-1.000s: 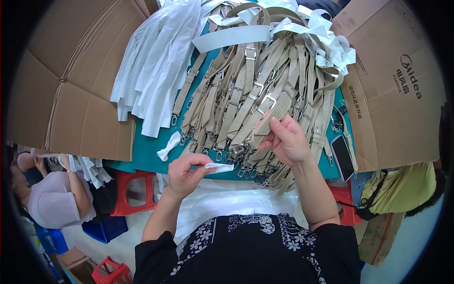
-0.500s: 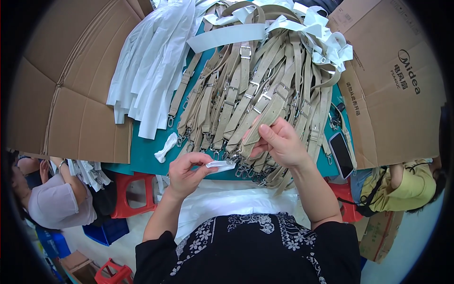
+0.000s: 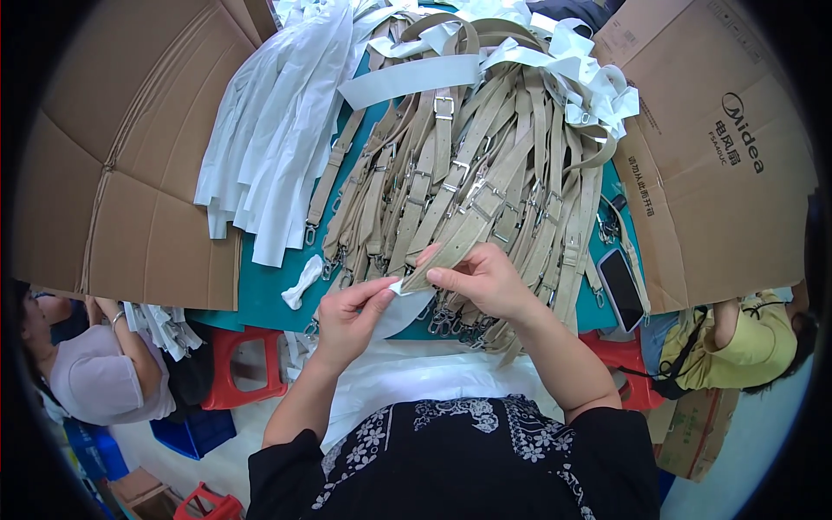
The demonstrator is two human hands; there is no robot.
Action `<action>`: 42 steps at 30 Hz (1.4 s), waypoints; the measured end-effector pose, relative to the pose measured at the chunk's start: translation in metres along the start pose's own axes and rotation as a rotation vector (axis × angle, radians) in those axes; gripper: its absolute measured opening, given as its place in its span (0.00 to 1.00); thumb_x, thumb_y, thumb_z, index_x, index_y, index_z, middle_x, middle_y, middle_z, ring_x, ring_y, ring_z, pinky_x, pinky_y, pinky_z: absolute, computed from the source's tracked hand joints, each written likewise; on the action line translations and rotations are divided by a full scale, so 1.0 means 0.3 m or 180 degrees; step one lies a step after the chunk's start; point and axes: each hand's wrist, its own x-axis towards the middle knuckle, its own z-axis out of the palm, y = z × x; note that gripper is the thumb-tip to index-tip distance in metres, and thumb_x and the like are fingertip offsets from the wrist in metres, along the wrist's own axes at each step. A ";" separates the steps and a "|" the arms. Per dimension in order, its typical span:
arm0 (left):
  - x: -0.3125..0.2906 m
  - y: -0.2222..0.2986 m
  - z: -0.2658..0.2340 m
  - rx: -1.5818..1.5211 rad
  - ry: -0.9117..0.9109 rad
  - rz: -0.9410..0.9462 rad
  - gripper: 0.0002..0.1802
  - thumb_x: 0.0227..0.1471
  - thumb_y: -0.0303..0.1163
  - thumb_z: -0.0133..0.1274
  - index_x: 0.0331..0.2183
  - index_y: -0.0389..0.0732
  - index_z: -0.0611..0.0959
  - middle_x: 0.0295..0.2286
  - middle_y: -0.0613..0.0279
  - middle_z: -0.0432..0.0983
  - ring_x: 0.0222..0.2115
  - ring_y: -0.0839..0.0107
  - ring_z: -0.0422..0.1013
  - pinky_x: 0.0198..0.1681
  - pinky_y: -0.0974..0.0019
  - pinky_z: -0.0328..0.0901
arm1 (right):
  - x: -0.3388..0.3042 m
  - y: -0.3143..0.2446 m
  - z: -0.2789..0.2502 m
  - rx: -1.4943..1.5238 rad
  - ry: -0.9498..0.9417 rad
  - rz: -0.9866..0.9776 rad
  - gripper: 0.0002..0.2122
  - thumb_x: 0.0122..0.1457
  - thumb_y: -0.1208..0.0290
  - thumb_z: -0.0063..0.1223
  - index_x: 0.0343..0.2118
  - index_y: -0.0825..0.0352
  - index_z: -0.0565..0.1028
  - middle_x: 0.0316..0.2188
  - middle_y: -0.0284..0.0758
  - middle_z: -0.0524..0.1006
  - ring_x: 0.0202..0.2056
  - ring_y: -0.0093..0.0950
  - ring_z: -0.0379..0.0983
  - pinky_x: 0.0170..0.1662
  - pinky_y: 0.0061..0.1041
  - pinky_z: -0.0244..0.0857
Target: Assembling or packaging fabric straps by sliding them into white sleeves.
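My left hand [image 3: 348, 319] pinches a white strip of thin wrapping [image 3: 409, 318] between thumb and fingers, at the lower end of a beige strap [image 3: 452, 249]. That strap end is gripped in my right hand [image 3: 487, 282], with the thumb on top and the fingers beneath. The strap's clasp is hidden by the white material and my fingertips. Under and beyond both hands lies a thick pile of similar beige straps [image 3: 416, 186] with silver buckles and metal snap hooks. A crumpled white wrap [image 3: 302, 282] rests left of my left hand.
Long white sheets [image 3: 269, 165] hang over the green table [image 3: 269, 299] at the left. White strips [image 3: 576, 65] lie across the pile's far end. Cardboard boxes [image 3: 165, 173] flank both sides. A phone [image 3: 620, 289] lies at the right edge. Two people sit on either side near red stools [image 3: 245, 367].
My left hand has brought the white strip up against the strap end. My right hand has moved left and down with the strap, and more of the white strip now hangs below.
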 end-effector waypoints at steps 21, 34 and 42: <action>0.020 0.006 -0.027 -0.0553 -0.0100 -0.0325 0.07 0.45 0.24 0.54 0.30 0.33 0.80 0.24 0.63 0.75 0.23 0.82 0.69 0.27 0.79 0.63 | 0.002 0.036 0.040 0.0151 -0.0029 0.0389 0.14 0.56 0.67 0.46 0.43 0.69 0.69 0.31 0.32 0.74 0.33 0.19 0.69 0.39 0.20 0.64; 0.011 0.002 -0.031 -0.0826 -0.0275 -0.1087 0.12 0.42 0.22 0.56 0.34 0.32 0.76 0.26 0.62 0.75 0.26 0.80 0.70 0.31 0.79 0.65 | 0.002 0.173 0.155 -0.0417 -0.0058 0.0112 0.21 0.62 0.60 0.29 0.56 0.64 0.54 0.41 0.29 0.68 0.40 0.17 0.62 0.43 0.16 0.56; -0.047 -0.072 -0.161 -0.0775 -0.0355 -0.0953 0.11 0.40 0.21 0.57 0.31 0.32 0.78 0.26 0.60 0.76 0.26 0.78 0.71 0.31 0.76 0.66 | 0.083 0.098 -0.010 0.2707 0.0729 0.0873 0.16 0.59 0.56 0.37 0.43 0.61 0.66 0.38 0.33 0.72 0.37 0.26 0.70 0.42 0.28 0.65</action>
